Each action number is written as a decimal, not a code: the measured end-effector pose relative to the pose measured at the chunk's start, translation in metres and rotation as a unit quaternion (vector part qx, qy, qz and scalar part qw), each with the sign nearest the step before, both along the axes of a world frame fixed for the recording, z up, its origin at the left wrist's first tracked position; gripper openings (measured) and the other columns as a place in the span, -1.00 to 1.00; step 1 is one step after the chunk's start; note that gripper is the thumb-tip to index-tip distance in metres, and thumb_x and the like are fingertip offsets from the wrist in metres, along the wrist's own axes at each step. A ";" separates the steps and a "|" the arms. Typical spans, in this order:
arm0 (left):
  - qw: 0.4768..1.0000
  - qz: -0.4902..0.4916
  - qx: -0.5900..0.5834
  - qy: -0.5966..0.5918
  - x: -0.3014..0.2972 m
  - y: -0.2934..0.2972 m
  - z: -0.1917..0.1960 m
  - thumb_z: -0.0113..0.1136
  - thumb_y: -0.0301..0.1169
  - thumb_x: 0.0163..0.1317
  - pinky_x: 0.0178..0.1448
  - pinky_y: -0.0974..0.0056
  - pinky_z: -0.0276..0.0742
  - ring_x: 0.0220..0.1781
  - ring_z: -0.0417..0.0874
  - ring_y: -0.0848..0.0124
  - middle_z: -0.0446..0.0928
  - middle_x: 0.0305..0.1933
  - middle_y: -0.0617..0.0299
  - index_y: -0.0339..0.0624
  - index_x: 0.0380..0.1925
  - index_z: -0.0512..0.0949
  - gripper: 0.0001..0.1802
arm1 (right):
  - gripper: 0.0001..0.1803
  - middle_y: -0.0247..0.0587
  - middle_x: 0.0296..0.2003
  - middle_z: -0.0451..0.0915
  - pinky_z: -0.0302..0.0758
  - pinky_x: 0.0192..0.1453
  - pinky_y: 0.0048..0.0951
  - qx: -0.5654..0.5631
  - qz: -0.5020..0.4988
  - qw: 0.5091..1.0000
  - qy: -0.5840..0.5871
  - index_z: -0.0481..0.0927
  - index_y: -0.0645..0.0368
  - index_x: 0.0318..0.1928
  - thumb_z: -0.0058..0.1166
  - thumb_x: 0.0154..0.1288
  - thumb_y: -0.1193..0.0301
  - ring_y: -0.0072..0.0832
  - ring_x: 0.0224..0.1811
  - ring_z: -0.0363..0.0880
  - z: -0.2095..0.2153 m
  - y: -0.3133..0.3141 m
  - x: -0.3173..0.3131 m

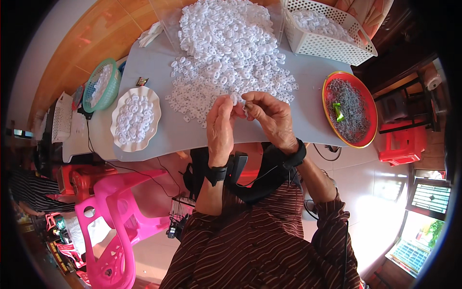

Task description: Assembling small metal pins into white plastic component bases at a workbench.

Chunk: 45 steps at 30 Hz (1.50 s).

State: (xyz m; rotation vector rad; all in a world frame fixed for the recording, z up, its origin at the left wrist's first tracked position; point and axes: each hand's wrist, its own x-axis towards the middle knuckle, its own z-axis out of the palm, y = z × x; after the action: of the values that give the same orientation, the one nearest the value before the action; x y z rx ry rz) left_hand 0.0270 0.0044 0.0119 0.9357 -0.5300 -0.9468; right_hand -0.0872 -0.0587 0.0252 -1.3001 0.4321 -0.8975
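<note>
The person sat at a grey table (308,86), both hands raised together just over its near edge. The left hand (220,130) and the right hand (272,118) met fingertip to fingertip, pinching a small white plastic piece (239,100) between them; the left fingers were curled on it from the nine o'clock side, the right from three o'clock. Each wrist wore a black strap.

Straight ahead of the hands, at twelve o'clock, lay a big heap of white plastic pieces (226,53), its loose edge reaching right up to the fingertips. At about nine o'clock stood a white scalloped plate (136,118) filled with more of the same pieces, and beyond it, near ten o'clock, a green mesh basket (101,85). At three o'clock sat a red round tray (350,110) holding thin grey rings, with a bit of green among them. A white lattice basket (327,31) stood at one o'clock on the far edge. A pink plastic chair (120,216) stood on the floor at seven o'clock.
</note>
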 end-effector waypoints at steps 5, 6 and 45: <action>0.996 0.005 0.039 -0.078 0.001 0.001 0.003 -0.02 -0.27 0.33 -0.21 0.44 0.30 -0.39 0.38 0.58 0.41 -0.51 0.35 -0.25 -0.31 0.48 -0.75 | -0.77 -0.37 -0.33 0.54 0.42 -0.21 -0.65 -0.010 0.000 1.000 0.008 0.47 0.32 -0.05 0.04 0.30 0.53 -0.70 -0.34 0.43 -0.002 -0.001 -0.002; 0.992 0.009 0.050 -0.116 0.001 0.002 0.005 -0.02 -0.27 0.33 -0.23 0.44 0.29 -0.40 0.37 0.59 0.40 -0.51 0.36 -0.26 -0.31 0.48 -0.75 | -0.77 -0.37 -0.32 0.54 0.42 -0.21 -0.65 -0.012 -0.003 1.000 0.009 0.46 0.31 -0.05 0.04 0.30 0.53 -0.69 -0.34 0.44 -0.003 0.000 -0.002; 0.929 -0.057 0.095 -0.354 0.007 0.010 0.010 -0.08 -0.35 0.33 -0.40 0.34 0.34 -0.52 0.36 0.49 0.37 -0.58 0.16 -0.31 -0.36 0.42 -0.77 | -0.62 -0.31 -0.38 0.56 0.50 -0.21 -0.56 -0.047 -0.063 0.996 0.046 0.52 0.34 -0.01 0.22 0.13 0.54 -0.64 -0.37 0.50 -0.020 0.016 -0.014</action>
State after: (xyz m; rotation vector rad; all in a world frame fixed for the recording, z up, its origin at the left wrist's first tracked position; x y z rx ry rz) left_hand 0.0339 0.0143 0.0219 1.4432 -1.1277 -0.7511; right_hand -0.1007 -0.0429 0.0050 -1.4157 0.5540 -0.9754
